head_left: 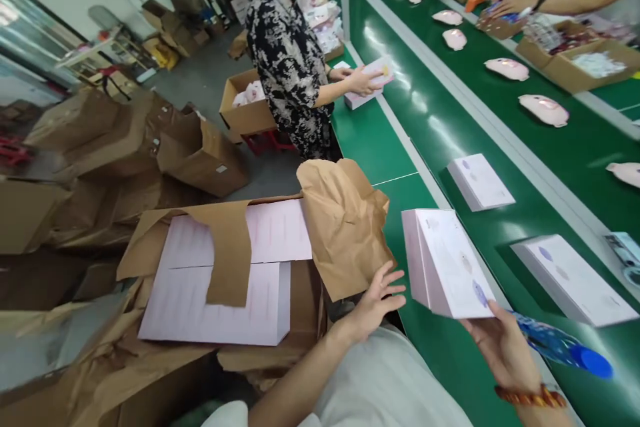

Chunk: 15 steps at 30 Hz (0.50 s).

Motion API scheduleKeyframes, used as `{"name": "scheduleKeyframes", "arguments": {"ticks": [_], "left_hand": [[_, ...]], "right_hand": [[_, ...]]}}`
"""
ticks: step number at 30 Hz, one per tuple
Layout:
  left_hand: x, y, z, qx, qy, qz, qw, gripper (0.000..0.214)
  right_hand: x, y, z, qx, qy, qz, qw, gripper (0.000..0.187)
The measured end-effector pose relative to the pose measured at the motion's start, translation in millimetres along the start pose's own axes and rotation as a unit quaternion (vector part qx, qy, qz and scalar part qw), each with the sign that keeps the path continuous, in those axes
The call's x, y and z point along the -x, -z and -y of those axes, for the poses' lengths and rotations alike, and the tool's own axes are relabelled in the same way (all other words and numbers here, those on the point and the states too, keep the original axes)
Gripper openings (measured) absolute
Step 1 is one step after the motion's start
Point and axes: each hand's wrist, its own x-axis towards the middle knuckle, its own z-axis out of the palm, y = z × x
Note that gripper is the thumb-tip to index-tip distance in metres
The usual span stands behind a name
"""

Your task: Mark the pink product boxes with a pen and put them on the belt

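two hands in view at the near edge of the green belt (440,373). right hand (500,347) grasping one white box (447,263) by its lower corner, thumb on the top face; box tilted, held above the belt, not resting on it. left hand (373,303) released, fingers spread, just beside the box's left edge; contact cannot be told. beaded bracelet (530,395) on right wrist. water bottle (560,343) with blue cap just beside right hand, apparently lying on the belt.

left of the hands: open carton (305,300) with kraft paper (345,227) folded back over a stack (215,307) of pale boxes. farther left, loose cardboard (200,153) piled on the floor.

along the belt, right of the held box: two lying boxes (573,280), well apart from each other, near the grey rail (500,100). past the rail, a second green belt carries a row of pink shells (543,110).

farther on, at the belt's near edge: co-worker (285,60) in black floral dress, one hand (363,82) on a box (375,77). top right corner: other people's hands (515,5) above cartons (575,63).
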Motion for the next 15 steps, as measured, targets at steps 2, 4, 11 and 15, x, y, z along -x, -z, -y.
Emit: {"name": "scheduleKeyframes", "arguments": {"ticks": [2,4,11,15], "left_hand": [[24.3,13.3,1.9,-0.061,-0.027,-0.044,0.997,0.065],[54.6,29.1,3.6,-0.113,-0.074,-0.118,0.984,0.035],[141.1,91.4,25.4,-0.222,-0.162,-0.521,0.808,0.004],[142.6,125.6,34.5,-0.386,-0.046,-0.610,0.691,0.060]], "right_hand": [[-37.5,-18.8,2.4,0.015,0.016,-0.002,1.000,0.048],[-73.7,-44.7,2.9,0.032,0.035,-0.002,0.999,0.040],[-160.0,-157.6,28.1,0.085,0.093,0.138,0.982,0.025],[-160.7,-199.9,46.2,0.108,0.138,0.246,0.953,0.025]]}}
